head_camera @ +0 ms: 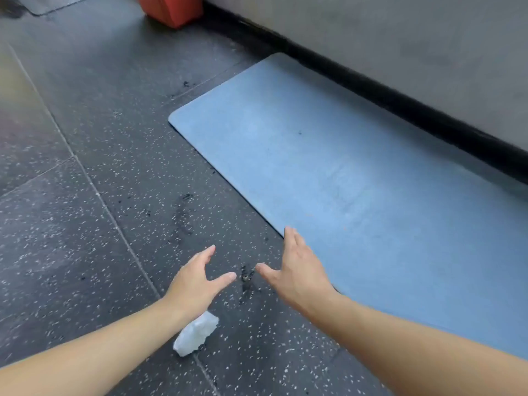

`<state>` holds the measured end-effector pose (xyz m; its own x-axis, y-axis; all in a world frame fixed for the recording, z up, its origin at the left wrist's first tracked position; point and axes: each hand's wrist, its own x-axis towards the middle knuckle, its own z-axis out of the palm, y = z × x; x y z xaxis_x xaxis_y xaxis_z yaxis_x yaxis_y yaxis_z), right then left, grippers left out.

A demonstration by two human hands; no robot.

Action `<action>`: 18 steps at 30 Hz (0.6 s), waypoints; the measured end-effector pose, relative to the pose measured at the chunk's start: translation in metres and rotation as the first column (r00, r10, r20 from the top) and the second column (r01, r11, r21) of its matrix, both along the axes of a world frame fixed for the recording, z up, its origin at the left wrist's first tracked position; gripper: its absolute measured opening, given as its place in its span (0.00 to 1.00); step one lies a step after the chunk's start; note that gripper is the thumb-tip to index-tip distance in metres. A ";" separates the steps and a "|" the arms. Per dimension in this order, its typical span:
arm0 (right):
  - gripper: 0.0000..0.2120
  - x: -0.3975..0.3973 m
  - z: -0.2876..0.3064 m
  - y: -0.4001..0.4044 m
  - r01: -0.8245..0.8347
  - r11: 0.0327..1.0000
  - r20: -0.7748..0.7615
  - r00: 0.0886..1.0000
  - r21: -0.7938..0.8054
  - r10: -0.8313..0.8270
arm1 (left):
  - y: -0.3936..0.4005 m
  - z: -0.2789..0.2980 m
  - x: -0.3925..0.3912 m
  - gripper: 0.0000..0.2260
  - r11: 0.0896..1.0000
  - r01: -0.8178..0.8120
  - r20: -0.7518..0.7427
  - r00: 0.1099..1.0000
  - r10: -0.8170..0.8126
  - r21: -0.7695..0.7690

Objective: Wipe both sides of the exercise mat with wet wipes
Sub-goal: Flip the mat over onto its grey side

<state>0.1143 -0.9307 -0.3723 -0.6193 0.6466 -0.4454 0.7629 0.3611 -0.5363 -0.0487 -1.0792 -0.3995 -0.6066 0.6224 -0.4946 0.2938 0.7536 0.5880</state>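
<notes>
A blue exercise mat (343, 172) lies flat on the dark speckled floor, running from the upper middle to the right edge, alongside a wall. My right hand (297, 270) hovers open at the mat's near long edge, fingertips over its border. My left hand (197, 281) is open too, fingers spread, over the bare floor just left of the right hand. Both hands hold nothing. A crumpled white wet wipe (195, 334) lies on the floor below my left wrist.
A grey wall with a black baseboard (400, 107) runs along the mat's far side. A red block (171, 10) stands at the top by the wall. Dark rubber floor tiles (85, 224) with seams fill the left side.
</notes>
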 end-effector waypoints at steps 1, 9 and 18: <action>0.52 0.017 0.013 0.025 0.002 0.996 0.017 1.000 0.085 -0.003 | 0.035 0.013 0.014 0.40 0.991 0.118 -0.032 0.993 -0.116 0.070; 0.58 0.147 0.089 0.167 0.026 0.881 0.011 0.999 0.473 -0.035 | 0.250 0.098 0.128 0.44 0.716 0.458 -0.204 0.886 -0.417 0.526; 0.60 0.268 0.138 0.289 -0.227 0.789 0.151 0.974 0.571 0.171 | 0.372 0.141 0.232 0.44 0.607 0.737 -0.569 0.647 -0.507 0.297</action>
<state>0.3821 -0.6421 -0.2340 -0.7404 0.6670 -0.0834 0.6721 0.7320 -0.1117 0.1829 -0.7076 -0.2586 -0.0303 0.9881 0.1508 0.8602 -0.0511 0.5074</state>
